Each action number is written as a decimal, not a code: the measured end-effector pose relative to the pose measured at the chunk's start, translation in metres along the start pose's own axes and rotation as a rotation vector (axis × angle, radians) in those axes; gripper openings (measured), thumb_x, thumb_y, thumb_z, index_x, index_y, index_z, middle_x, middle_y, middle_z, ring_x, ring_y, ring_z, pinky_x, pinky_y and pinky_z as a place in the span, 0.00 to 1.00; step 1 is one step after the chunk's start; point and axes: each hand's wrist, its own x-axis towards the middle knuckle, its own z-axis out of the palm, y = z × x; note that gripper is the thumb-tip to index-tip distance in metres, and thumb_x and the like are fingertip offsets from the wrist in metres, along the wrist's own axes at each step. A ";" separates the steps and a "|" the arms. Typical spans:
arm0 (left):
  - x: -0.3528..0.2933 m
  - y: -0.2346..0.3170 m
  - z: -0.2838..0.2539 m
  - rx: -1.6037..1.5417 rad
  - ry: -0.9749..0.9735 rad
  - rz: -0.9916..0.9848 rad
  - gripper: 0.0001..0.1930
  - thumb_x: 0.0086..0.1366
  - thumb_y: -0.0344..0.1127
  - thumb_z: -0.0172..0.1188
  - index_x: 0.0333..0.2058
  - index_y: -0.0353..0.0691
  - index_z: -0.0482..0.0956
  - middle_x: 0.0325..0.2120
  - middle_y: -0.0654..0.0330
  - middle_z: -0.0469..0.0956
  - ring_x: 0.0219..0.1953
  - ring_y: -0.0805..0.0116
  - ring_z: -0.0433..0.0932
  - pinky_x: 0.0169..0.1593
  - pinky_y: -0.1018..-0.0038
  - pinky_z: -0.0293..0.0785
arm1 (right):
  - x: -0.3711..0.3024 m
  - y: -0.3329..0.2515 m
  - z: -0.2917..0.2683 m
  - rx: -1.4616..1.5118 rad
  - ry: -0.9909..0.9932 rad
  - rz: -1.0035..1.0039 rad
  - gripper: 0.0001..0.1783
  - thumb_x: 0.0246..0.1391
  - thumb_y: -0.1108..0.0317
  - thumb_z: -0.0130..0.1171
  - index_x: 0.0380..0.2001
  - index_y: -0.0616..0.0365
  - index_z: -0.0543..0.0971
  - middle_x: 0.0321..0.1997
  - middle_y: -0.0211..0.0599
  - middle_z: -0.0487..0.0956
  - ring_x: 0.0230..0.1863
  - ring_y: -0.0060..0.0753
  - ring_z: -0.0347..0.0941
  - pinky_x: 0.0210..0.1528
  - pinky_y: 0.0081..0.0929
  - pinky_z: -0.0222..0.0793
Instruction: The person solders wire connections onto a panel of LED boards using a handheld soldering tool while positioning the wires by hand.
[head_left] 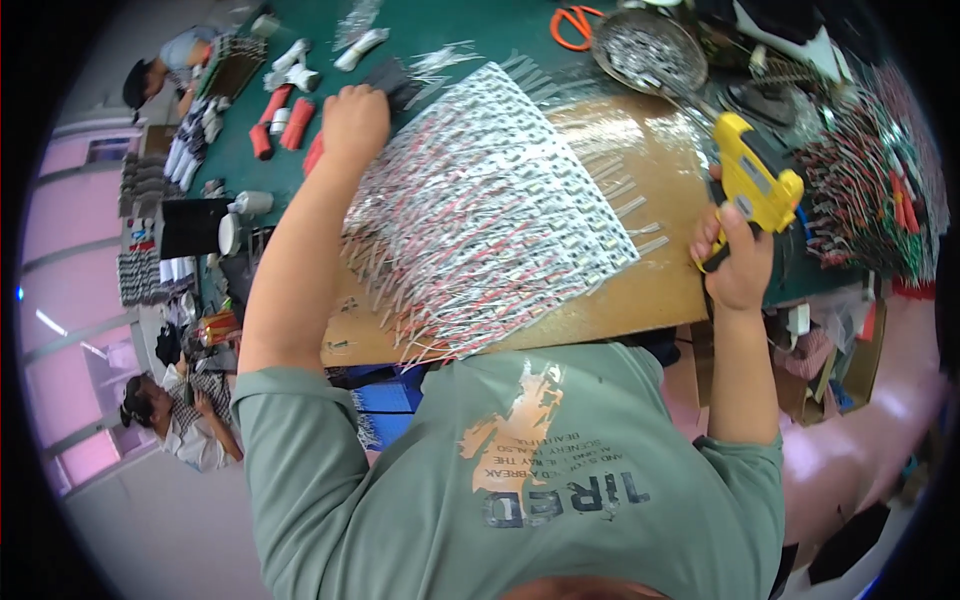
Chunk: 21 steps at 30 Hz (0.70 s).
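A yellow and black glue gun (750, 172) is gripped in my right hand (742, 262), its nozzle pointing toward the far side of the table. A large sheet of small white circuit boards (520, 190) lies tilted before me, with many thin red and white wires along its rows. My left hand (357, 125) is at the sheet's far left edge, fingers curled down; what they hold, if anything, is hidden. Beside those fingers lies a dark grey piece (395, 84).
The sheet rests on a brown board (660, 290) over a green tabletop (480, 22). A metal pan (650, 50) and orange-handled scissors (573, 28) lie at the back. Wire bundles (865, 190) pile up at right. Red and white rolls (297, 122) sit at left. Two people work farther left.
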 end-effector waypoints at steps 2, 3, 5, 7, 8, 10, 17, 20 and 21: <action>0.000 -0.009 -0.001 -0.114 -0.003 -0.061 0.09 0.59 0.33 0.52 0.29 0.41 0.82 0.33 0.56 0.81 0.40 0.55 0.79 0.40 0.58 0.74 | 0.000 -0.001 -0.001 -0.004 -0.019 -0.010 0.27 0.60 0.64 0.53 0.59 0.66 0.64 0.20 0.28 0.65 0.18 0.21 0.61 0.21 0.21 0.59; -0.001 -0.022 -0.001 -0.204 -0.023 -0.101 0.10 0.61 0.35 0.52 0.30 0.39 0.82 0.33 0.53 0.82 0.40 0.52 0.80 0.42 0.54 0.75 | 0.001 -0.001 0.000 0.011 -0.049 -0.008 0.27 0.60 0.64 0.53 0.59 0.66 0.64 0.20 0.28 0.65 0.18 0.21 0.61 0.21 0.21 0.59; 0.002 -0.047 -0.009 -0.256 -0.145 -0.116 0.12 0.63 0.37 0.52 0.33 0.38 0.83 0.32 0.50 0.82 0.38 0.49 0.80 0.42 0.54 0.75 | 0.000 -0.002 -0.004 0.072 -0.051 -0.010 0.26 0.60 0.69 0.54 0.60 0.67 0.65 0.21 0.28 0.66 0.19 0.21 0.62 0.22 0.22 0.63; -0.007 -0.072 -0.012 -0.344 -0.242 -0.112 0.14 0.65 0.39 0.51 0.34 0.36 0.83 0.30 0.46 0.82 0.35 0.45 0.81 0.41 0.52 0.75 | 0.001 0.000 -0.005 0.076 -0.050 -0.019 0.27 0.60 0.69 0.53 0.60 0.66 0.64 0.21 0.28 0.66 0.19 0.20 0.62 0.21 0.21 0.62; -0.010 -0.081 -0.008 -0.334 -0.240 -0.124 0.14 0.65 0.39 0.51 0.34 0.36 0.83 0.30 0.46 0.82 0.35 0.45 0.81 0.41 0.52 0.75 | 0.000 0.000 -0.006 0.069 -0.031 -0.028 0.27 0.60 0.69 0.53 0.61 0.66 0.63 0.21 0.27 0.65 0.19 0.19 0.61 0.21 0.20 0.62; -0.014 -0.101 0.002 -0.145 -0.393 -0.121 0.14 0.64 0.39 0.52 0.31 0.36 0.82 0.31 0.47 0.82 0.35 0.46 0.81 0.42 0.53 0.75 | 0.000 0.000 -0.004 0.077 -0.046 -0.032 0.28 0.59 0.68 0.53 0.61 0.65 0.63 0.21 0.27 0.66 0.19 0.18 0.61 0.21 0.18 0.61; -0.035 -0.130 0.063 -0.150 -0.573 -0.042 0.10 0.56 0.32 0.54 0.26 0.35 0.84 0.30 0.46 0.82 0.34 0.46 0.81 0.40 0.56 0.77 | 0.002 0.001 -0.002 0.018 -0.051 -0.032 0.28 0.61 0.61 0.53 0.60 0.66 0.63 0.20 0.26 0.64 0.17 0.19 0.60 0.20 0.20 0.59; -0.028 -0.120 0.059 -0.084 -0.659 0.094 0.11 0.53 0.31 0.54 0.28 0.34 0.85 0.33 0.43 0.82 0.36 0.46 0.82 0.41 0.56 0.77 | 0.003 0.004 -0.005 0.031 -0.063 -0.036 0.28 0.62 0.61 0.53 0.60 0.65 0.63 0.20 0.26 0.64 0.17 0.19 0.60 0.20 0.20 0.59; -0.026 -0.110 0.050 -0.144 -0.620 0.007 0.10 0.52 0.32 0.55 0.25 0.34 0.84 0.31 0.44 0.82 0.34 0.46 0.81 0.39 0.56 0.77 | 0.002 0.005 -0.007 0.029 -0.052 -0.030 0.27 0.62 0.62 0.53 0.60 0.65 0.63 0.20 0.26 0.64 0.17 0.19 0.60 0.20 0.20 0.59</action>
